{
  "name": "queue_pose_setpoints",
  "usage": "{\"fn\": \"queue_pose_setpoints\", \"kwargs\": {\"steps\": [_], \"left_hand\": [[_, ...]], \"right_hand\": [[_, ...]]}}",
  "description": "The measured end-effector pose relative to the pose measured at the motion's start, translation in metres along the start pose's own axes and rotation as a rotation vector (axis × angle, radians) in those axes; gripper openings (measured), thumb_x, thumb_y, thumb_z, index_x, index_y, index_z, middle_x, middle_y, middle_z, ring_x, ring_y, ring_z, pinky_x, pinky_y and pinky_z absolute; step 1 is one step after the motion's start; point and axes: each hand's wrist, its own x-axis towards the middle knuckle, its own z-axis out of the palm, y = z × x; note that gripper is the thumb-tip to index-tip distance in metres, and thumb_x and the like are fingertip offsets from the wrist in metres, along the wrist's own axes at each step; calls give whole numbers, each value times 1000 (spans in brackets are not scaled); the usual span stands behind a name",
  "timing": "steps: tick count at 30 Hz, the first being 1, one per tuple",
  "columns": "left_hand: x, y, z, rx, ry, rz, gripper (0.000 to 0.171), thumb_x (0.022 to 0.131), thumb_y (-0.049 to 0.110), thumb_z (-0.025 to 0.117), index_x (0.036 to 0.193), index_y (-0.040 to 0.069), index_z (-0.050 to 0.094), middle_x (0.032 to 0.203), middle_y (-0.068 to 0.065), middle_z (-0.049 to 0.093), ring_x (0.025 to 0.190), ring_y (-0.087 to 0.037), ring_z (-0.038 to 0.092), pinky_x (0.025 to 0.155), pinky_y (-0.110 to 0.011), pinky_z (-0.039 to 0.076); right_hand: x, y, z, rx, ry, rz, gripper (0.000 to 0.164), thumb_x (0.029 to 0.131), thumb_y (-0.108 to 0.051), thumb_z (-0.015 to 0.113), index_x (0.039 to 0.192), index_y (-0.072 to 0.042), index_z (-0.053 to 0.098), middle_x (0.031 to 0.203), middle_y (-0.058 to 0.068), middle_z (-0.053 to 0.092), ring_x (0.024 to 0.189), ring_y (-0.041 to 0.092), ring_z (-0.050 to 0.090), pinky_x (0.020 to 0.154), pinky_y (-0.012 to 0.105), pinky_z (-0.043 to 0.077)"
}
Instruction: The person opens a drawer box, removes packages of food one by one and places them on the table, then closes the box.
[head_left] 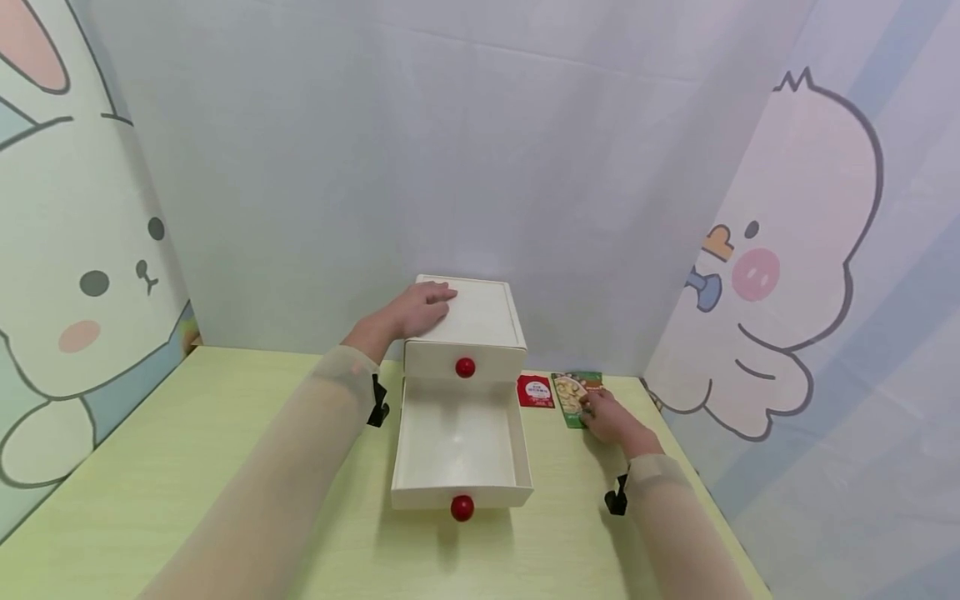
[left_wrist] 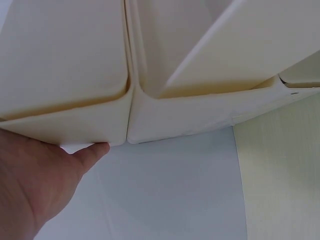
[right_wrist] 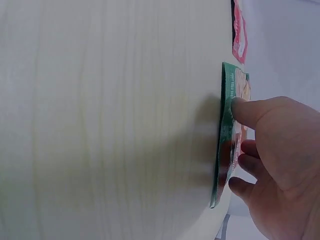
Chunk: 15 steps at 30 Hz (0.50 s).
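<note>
A white drawer unit (head_left: 480, 312) with two red-knobbed drawers stands on the table. Its lower drawer (head_left: 459, 442) is pulled out and holds nothing visible; its upper drawer (head_left: 435, 360) is closed. My left hand (head_left: 422, 309) rests on the unit's top at the left, fingers extended; in the left wrist view its thumb (left_wrist: 92, 156) lies by the unit's edge. My right hand (head_left: 609, 417) is over a green food packet (head_left: 567, 396) lying flat at the right. In the right wrist view the thumb and bent fingers stand apart over the packet, seemingly touching it.
A red packet (head_left: 536, 392) lies between the drawer unit and the green packet. The pale yellow-green table (head_left: 225, 433) extends to both sides. Behind it hangs a plain light curtain (head_left: 337, 192), with cartoon-printed curtains at left and right.
</note>
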Motion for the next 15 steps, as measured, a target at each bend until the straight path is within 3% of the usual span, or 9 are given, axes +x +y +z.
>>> {"fn": "queue_pose_setpoints", "kwargs": {"steps": [6,15], "left_hand": [[-1,1,-1,10,-1,12,57,115,32,37,169,16,46,183,-11,27,172,-35,17,140,-57,14],[-2,1,-2,10,-6,16,58,114,33,36,169,16,46,183,-11,27,172,-36,17,140,-58,14]], "right_hand": [[-11,-11,-16,54,89,-63,44,113,-19,56,149,6,58,150,37,53,128,47,63,110,65,53],[-43,-58,-50,162,113,-200,46,112,-24,63,152,-3,61,153,24,62,139,47,62,114,65,54]]}}
